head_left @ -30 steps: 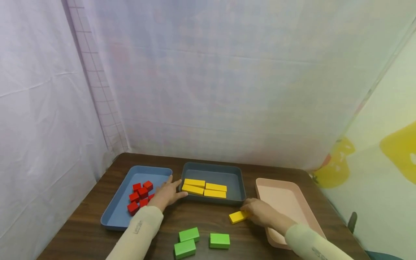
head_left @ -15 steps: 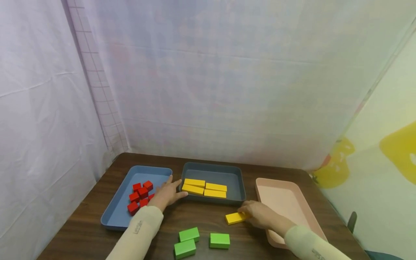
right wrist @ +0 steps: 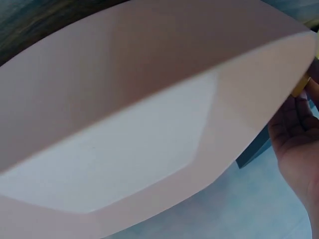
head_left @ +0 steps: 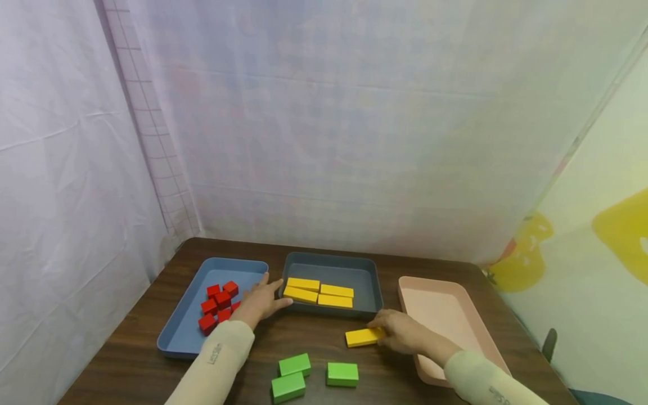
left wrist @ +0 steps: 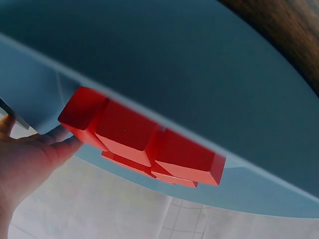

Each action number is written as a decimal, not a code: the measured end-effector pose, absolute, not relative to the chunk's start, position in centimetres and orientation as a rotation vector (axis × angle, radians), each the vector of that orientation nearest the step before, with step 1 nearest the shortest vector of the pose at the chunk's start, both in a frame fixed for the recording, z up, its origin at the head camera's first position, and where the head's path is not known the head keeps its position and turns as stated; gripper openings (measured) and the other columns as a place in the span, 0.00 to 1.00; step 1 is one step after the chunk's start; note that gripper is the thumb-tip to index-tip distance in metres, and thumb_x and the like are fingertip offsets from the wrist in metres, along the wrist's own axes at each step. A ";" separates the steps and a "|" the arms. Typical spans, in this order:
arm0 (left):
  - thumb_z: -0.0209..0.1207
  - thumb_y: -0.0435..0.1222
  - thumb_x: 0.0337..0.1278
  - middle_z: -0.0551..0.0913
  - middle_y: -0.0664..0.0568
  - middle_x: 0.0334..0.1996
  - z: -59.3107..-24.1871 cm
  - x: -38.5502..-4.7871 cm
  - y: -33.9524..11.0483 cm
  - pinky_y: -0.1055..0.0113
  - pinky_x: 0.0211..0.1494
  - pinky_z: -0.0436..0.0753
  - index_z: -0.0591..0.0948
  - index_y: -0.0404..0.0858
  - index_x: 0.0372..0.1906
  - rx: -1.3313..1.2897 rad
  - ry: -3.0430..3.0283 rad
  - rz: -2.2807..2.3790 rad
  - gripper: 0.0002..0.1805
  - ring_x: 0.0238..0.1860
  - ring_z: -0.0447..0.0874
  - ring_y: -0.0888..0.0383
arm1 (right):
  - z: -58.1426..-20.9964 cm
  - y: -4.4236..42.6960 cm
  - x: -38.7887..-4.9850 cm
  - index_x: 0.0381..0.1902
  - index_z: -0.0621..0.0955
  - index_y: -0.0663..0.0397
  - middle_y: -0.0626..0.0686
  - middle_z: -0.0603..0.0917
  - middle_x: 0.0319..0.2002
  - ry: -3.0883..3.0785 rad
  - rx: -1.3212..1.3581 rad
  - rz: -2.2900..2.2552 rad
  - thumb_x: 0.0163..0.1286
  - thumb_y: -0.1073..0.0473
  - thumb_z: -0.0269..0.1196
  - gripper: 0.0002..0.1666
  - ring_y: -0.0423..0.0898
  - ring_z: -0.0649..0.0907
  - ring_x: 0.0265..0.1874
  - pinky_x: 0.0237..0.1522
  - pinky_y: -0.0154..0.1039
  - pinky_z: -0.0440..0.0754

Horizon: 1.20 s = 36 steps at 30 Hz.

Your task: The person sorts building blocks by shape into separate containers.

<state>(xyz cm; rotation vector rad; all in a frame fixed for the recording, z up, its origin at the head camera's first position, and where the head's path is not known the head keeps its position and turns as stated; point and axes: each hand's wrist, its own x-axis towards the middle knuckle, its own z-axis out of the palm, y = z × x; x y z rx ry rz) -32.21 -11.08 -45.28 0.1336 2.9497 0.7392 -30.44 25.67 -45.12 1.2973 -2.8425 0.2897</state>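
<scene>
Dark wooden tabletop (head_left: 316, 337), pale curtain (head_left: 329, 140) beyond far edge. Partway, by the look: red cubes (head_left: 223, 299) lie in blue tray (head_left: 240, 271) toward left edge, four yellow blocks (head_left: 335, 302) in grey tray (head_left: 356, 275) by far edge. Seemingly left: fifth yellow block (head_left: 361, 337), right hand (head_left: 401, 332) pinching one end, near grey tray's near right corner; three green blocks (head_left: 342, 374) toward near edge. Left hand (head_left: 260, 302) loose at blue tray's right edge, grasping nothing.

The head view is rather bright and evenly lit, with the cloth (head_left: 324, 124) bluish at left and more yellowish toward the right; small details look slightly smeared. In the left wrist view, the blue tray (left wrist: 179, 64) has its near wall shaded and rim blurred. In the right wrist view, the pink tray (right wrist: 124, 149) shows a pale, bright floor, while the right hand (right wrist: 299, 139) is dimmer.
</scene>
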 end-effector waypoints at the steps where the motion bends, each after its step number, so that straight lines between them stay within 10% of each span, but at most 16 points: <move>1: 0.58 0.56 0.66 0.48 0.33 0.77 -45.3 -32.2 -11.1 0.32 0.70 0.52 0.65 0.43 0.75 0.135 2.949 0.738 0.39 0.72 0.54 0.28 | -45.0 25.6 -30.4 0.49 0.85 0.61 0.48 0.83 0.42 -2.838 1.305 0.296 0.58 0.63 0.72 0.19 0.42 0.81 0.41 0.44 0.41 0.82; 30: 0.59 0.57 0.65 0.48 0.35 0.77 -45.7 -32.4 -11.2 0.32 0.69 0.54 0.65 0.44 0.75 0.107 2.957 0.725 0.40 0.71 0.55 0.29 | -42.9 22.0 -35.2 0.48 0.85 0.67 0.61 0.83 0.40 -2.842 0.443 0.448 0.59 0.61 0.66 0.20 0.56 0.82 0.39 0.44 0.54 0.80; 36: 0.59 0.56 0.65 0.48 0.35 0.77 -45.8 -32.3 -11.2 0.32 0.70 0.53 0.65 0.44 0.75 0.121 2.950 0.739 0.39 0.72 0.54 0.28 | -43.3 20.7 -36.7 0.35 0.86 0.60 0.57 0.83 0.31 -2.904 0.284 0.354 0.54 0.63 0.62 0.11 0.53 0.81 0.32 0.38 0.53 0.80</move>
